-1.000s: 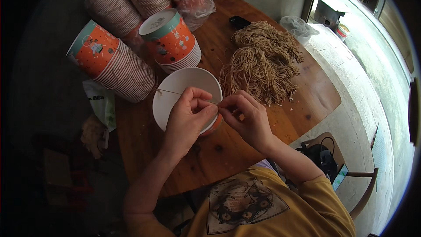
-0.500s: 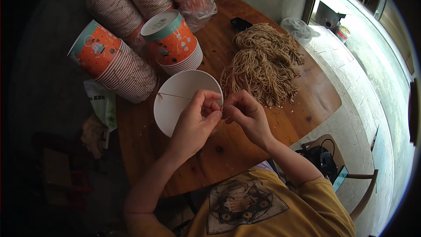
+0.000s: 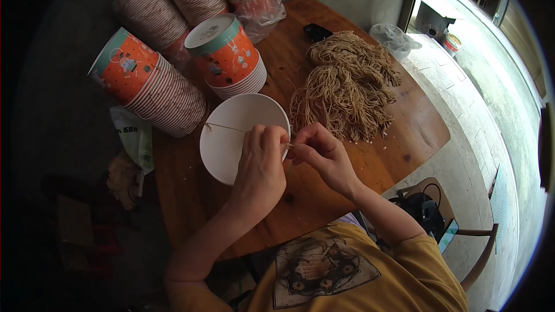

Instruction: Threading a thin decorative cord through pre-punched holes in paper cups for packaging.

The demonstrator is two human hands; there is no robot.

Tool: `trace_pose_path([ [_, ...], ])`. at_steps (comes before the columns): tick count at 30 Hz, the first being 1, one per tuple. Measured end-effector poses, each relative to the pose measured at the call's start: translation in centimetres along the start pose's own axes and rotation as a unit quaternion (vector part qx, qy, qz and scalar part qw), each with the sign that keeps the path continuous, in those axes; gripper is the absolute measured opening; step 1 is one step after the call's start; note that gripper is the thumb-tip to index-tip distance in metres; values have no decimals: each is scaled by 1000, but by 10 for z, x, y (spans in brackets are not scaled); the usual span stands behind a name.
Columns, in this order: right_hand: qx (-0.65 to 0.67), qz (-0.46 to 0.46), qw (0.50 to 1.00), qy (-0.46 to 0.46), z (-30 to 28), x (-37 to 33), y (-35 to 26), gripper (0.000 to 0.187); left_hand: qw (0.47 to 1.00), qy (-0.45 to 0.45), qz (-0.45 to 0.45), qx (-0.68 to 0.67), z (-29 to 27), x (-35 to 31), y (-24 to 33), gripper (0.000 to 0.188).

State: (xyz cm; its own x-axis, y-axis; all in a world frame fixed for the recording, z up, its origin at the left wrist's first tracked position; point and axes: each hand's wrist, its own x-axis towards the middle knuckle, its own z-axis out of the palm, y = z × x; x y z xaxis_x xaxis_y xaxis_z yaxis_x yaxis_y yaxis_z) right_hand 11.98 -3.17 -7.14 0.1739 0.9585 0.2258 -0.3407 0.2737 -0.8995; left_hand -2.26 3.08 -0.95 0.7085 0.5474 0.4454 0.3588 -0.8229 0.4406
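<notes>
Two hands, one bit of string, one white tub
So the string [image 3: 227,127] is strung over the open mouth of the white tub [image 3: 222,153], its knotted end at the left rim and the rest running to the fingers near the right rim. Left hand [image 3: 263,159] has its fingers curled closed over it, thumb hidden from view; right hand [image 3: 321,151] has a tight thumb-and-finger grip on the end, just beside the left. Tub sits mouth up on the wooden table [image 3: 419,124], with a big tan heap of twine [image 3: 352,84] off to the right, an upside-down orange and teal stack of tubs [image 3: 234,60] right behind it and a tilted stack [image 3: 132,66] to the left
</notes>
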Motion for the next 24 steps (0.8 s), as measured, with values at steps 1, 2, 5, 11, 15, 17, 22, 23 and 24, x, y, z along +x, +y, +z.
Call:
trace_pose_path([
  [1,-4,-2,1000,-5,0,0,0,8,1000,0,0,0,-1,0,2,20],
  [2,-4,-2,1000,-5,1,0,0,8,1000,0,6,26,-1,-1,5,22],
  [5,-13,-2,1000,-4,2,-1,1,6,997,-1,19,71,-2,-2,7,28],
  [11,-130,-28,991,-31,-3,-4,6,7,1000,-2,-3,26,-2,-3,1,22],
  [15,-192,-51,980,-31,-1,-4,1,6,996,-7,-43,-84,-1,0,-6,10],
  [17,-224,-60,972,-30,0,-4,-1,6,990,-16,-65,-126,-2,0,-9,8],
  [22,-276,-125,952,-47,0,0,-1,4,974,-7,-119,-195,-2,1,-16,3],
  [23,-276,-126,952,-47,-1,-1,-1,4,972,12,-127,-195,-3,3,-17,3],
  [24,-291,-126,946,-65,-3,-2,-1,4,979,15,-132,-154,-7,6,-20,4],
])
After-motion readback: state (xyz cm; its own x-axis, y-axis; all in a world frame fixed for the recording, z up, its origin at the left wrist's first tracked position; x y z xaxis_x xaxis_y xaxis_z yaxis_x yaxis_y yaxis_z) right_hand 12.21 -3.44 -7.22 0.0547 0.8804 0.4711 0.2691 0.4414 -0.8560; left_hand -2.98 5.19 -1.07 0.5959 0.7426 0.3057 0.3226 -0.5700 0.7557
